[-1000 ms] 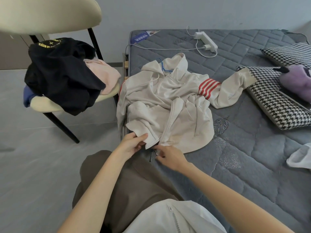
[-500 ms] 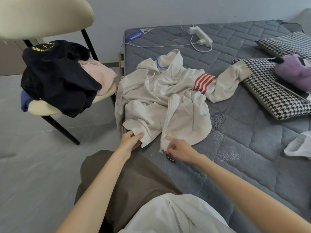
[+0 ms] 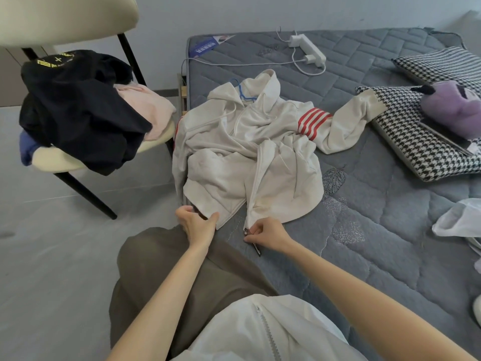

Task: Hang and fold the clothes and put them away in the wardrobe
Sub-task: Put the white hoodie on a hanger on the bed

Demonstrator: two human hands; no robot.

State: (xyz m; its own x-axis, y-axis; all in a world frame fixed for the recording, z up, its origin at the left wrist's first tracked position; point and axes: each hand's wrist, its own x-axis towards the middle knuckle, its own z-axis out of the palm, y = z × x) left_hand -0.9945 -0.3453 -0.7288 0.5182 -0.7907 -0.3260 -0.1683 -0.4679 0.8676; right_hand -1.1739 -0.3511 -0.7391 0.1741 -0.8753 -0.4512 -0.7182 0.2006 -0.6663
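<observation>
Pulled flatter on the bed [image 3: 377,256] than a second ago, the white zip hoodie [image 3: 247,162] looks ready for zipping, left hand [image 3: 197,225] grip pinching its hem, right hand [image 3: 268,234] pinching the zipper slider [image 3: 246,232].

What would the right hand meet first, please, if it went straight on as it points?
Likely the other front edge of the white hoodie, gripped by the left hand; only bare mattress lies between.

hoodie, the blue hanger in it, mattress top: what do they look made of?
The hoodie: soft matte knit, probably cotton fleece; it creases limply.
The hanger: thin blue rod, probably coated wire or plastic; mostly hidden in the neck.
The mattress top: quilted grey fabric, slightly fuzzy, with stitched panels.
</observation>
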